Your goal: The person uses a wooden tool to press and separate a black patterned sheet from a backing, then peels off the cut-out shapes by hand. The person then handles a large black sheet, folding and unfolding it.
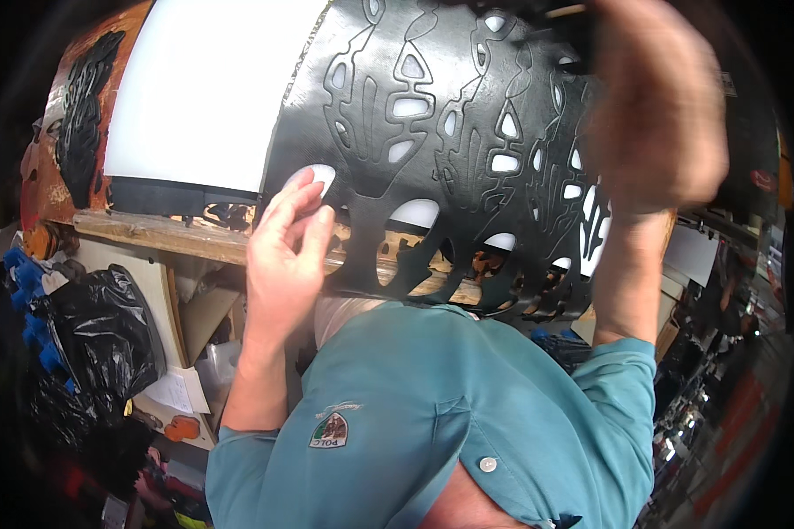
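A large black sheet (375, 181) with embossed line patterns and many cut-out holes lies over the workbench, its lower end hanging past the bench edge. White shows through the upper holes. My left hand (284, 251) rests at the sheet's lower left edge, fingertips beside a rounded hole, thumb apart from the loosely bent fingers; nothing shows in it. Above the right side of the sheet, my right hand (657, 119) is smeared by motion, so its fingers cannot be made out. A dark, blurred shape (556, 26) is near it at the top; its kind is unclear.
Left of the sheet lies a white panel (203, 97) on the bench. A black cut-out piece (88, 115) rests on an orange-brown surface farther left. The wooden bench edge (168, 234) runs in front of me. A black plastic bag (106, 322) bulges below left.
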A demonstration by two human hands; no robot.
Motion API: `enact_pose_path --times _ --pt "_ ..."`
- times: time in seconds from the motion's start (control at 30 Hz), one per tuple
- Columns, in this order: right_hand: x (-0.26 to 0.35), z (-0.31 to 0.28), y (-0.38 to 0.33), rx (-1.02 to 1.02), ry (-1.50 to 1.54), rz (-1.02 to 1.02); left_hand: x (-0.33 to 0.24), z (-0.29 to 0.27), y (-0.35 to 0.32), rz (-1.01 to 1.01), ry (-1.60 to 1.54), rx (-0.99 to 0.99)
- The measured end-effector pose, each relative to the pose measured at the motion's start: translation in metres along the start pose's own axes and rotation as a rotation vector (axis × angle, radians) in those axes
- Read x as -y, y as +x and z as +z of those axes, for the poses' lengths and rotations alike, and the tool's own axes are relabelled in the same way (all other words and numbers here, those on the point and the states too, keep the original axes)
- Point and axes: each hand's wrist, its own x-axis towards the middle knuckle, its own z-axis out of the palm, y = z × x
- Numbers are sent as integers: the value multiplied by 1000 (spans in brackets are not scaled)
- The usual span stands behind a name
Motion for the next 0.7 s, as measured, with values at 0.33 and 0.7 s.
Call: enact_pose_path --times 0.33,0.7 --pt "131 91 -91 492 429 361 -16 -18 29 -217 -165 312" --pt "138 89 -92 439 470 577 -12 -17 47 -217 -428 343"
